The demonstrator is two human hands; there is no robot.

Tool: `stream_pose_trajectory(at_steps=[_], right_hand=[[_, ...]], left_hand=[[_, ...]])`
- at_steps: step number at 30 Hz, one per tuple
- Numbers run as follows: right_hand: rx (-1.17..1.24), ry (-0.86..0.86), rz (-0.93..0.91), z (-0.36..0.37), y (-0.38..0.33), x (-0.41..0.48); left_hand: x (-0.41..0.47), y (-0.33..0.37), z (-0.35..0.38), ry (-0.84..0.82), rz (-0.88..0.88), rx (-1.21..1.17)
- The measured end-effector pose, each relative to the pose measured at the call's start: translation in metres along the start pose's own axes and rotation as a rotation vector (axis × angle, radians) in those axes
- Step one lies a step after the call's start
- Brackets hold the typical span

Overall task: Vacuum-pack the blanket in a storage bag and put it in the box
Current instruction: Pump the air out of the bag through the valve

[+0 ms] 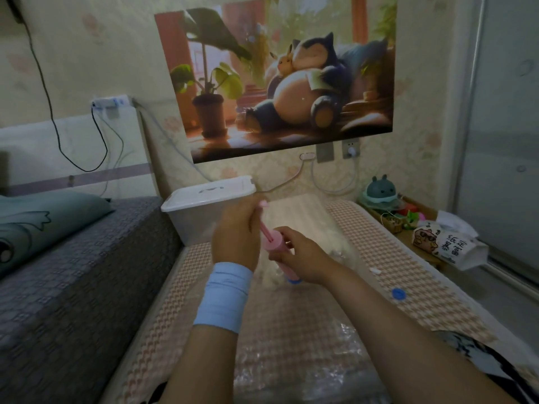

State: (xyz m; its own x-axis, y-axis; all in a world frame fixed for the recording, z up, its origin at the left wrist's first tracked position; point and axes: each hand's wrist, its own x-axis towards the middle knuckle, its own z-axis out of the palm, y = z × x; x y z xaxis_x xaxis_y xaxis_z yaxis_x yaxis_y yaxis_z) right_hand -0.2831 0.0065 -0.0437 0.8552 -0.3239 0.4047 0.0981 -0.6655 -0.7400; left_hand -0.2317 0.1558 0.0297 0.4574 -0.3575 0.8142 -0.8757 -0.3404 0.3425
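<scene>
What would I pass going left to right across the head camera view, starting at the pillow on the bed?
Teal-green pillow → clear plastic box with white lid → pink hand pump → small round blue cap → white cartoon-printed tissue pack.

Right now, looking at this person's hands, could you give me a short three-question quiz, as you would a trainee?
1. True or false: the box has its white cover off.
2. Which hand holds the pink pump by its barrel? A) left B) right C) neither
3. Fill in: the loose cap lying on the checked mat is ____ in colour.

Key
1. False: the lid sits on it.
2. B: the right hand grips the barrel, while the left hand grips the plunger handle.
3. Blue.
</scene>
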Motion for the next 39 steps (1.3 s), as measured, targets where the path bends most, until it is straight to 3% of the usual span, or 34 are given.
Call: stream_pose_trajectory(at_steps=[2, 4, 8, 9, 11, 13, 16, 18, 20, 23, 25, 27, 31, 33, 34, 38, 39], right_hand=[[0.001, -0.006, -0.003, 0.001, 0.000, -0.001], [-0.003, -0.003, -0.013, 0.000, 0.001, -0.001], [0.009, -0.002, -0.010, -0.003, 0.001, 0.001], [0.006, -0.008, -0.012, -0.003, 0.001, 0.001], [-0.007, -0.016, -0.011, -0.001, 0.002, 0.001], [-0.011, -0.012, -0.005, 0.001, 0.001, 0.001], [-0.002, 0.008, -0.004, 0.000, 0.001, 0.001], [0.004, 0.005, -0.004, -0.001, 0.002, 0.000], [0.017, 0.014, 0.009, -0.004, 0.003, -0.001], [0.029, -0.006, 0.004, -0.007, 0.002, -0.001], [0.024, -0.012, -0.006, -0.006, 0.001, -0.002], [0.018, -0.012, -0.007, -0.004, 0.000, -0.001], [0.001, 0.011, -0.002, -0.002, -0.001, 0.001], [0.004, 0.009, -0.010, -0.002, -0.001, 0.000], [0.006, 0.011, -0.008, -0.003, -0.001, 0.000], [0.024, -0.005, 0.006, -0.008, 0.000, 0.000], [0.020, -0.010, 0.001, -0.008, 0.000, -0.001]], left_hand=[[-0.007, -0.005, 0.014, -0.346, -0.116, 0.071], [-0.006, -0.003, 0.011, -0.351, -0.097, 0.137], [0.012, 0.014, -0.024, 0.350, 0.213, 0.080], [0.016, 0.015, -0.031, 0.455, 0.257, 0.040], [0.016, 0.012, -0.029, 0.475, 0.242, 0.003], [0.007, 0.006, -0.014, 0.255, 0.127, -0.014], [-0.007, 0.003, 0.011, -0.286, -0.086, 0.048], [-0.008, 0.006, 0.014, -0.407, -0.092, 0.139], [-0.004, 0.013, 0.003, -0.194, 0.014, 0.194], [0.011, 0.021, -0.022, 0.327, 0.217, 0.062], [0.016, 0.021, -0.029, 0.470, 0.281, 0.004], [0.013, 0.017, -0.021, 0.372, 0.239, -0.015], [-0.004, -0.004, 0.018, -0.324, -0.087, 0.040], [-0.004, -0.005, 0.018, -0.418, -0.097, 0.096], [-0.002, -0.001, 0.013, -0.348, -0.063, 0.119], [0.011, 0.022, -0.019, 0.356, 0.277, 0.004], [0.014, 0.024, -0.026, 0.467, 0.328, -0.012]])
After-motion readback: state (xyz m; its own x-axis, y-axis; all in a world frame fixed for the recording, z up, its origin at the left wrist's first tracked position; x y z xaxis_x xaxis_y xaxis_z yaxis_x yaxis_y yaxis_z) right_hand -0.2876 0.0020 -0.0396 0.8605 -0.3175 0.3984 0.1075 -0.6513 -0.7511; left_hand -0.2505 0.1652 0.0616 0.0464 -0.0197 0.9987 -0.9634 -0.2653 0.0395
